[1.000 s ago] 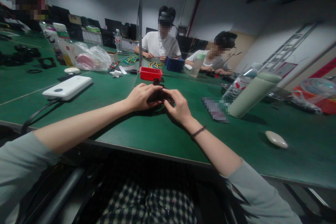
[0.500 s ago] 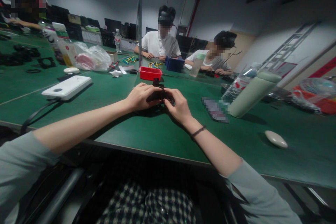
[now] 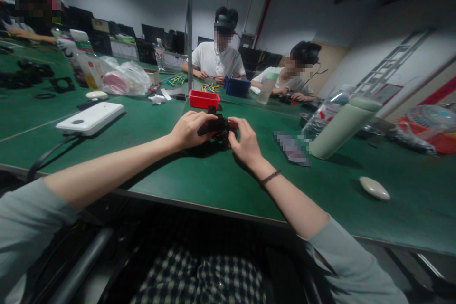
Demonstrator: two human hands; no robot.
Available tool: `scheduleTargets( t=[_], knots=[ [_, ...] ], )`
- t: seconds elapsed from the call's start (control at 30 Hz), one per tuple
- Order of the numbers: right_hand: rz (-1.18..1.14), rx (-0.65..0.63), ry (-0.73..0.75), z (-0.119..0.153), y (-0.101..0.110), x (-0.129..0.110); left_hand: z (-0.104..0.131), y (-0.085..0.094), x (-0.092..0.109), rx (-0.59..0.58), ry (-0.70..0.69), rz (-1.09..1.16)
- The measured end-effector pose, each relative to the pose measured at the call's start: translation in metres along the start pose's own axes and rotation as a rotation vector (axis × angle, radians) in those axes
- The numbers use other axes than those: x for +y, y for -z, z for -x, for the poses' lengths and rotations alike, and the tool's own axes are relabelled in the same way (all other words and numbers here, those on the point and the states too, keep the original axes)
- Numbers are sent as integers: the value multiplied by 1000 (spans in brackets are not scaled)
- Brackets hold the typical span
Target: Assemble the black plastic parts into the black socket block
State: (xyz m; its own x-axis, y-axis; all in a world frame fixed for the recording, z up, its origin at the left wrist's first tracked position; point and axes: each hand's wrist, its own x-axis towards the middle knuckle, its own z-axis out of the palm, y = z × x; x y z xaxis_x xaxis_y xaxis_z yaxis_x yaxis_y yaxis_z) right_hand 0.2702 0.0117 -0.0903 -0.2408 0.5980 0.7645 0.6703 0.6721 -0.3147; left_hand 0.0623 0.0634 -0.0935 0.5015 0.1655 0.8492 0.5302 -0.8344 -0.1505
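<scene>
A small black part (image 3: 221, 127), its details too dark to make out, is between my hands over the green table (image 3: 171, 175). My left hand (image 3: 192, 129) is wrapped round its left side, thumb below and fingers on top. At its right side, my right hand (image 3: 245, 141) has thumb and fingertips curled against the part's edge. Just behind the part stands a red tray (image 3: 204, 99).
A white power bank (image 3: 90, 118) with a cable lies left. To the right are a phone (image 3: 292, 148), a green flask (image 3: 345, 127), a clear bottle (image 3: 326, 109) and a pale oval object (image 3: 374, 188). Two people (image 3: 219, 59) sit across the table.
My right hand has shifted slightly to the right, and more of the black part shows between my hands. My left hand has barely moved.
</scene>
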Motion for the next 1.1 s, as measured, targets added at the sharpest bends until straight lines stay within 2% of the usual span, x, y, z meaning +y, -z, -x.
scheduleTargets(
  t=[0.3,0.43,0.6,0.87,1.1],
  knots=[
    [68,-50,-145,-3,9,4,-1,2,1,-39,22,-15],
    [156,-198,-232,-4,14,0,-1,4,1,-34,8,-15],
    [241,-363,-263,-4,17,-7,-1,5,0,-67,33,-22],
    [223,-383,-204,-3,14,-5,-1,4,1,-82,71,-23],
    [215,-387,-223,-3,13,-4,-2,4,1,-72,46,-8]
  ],
)
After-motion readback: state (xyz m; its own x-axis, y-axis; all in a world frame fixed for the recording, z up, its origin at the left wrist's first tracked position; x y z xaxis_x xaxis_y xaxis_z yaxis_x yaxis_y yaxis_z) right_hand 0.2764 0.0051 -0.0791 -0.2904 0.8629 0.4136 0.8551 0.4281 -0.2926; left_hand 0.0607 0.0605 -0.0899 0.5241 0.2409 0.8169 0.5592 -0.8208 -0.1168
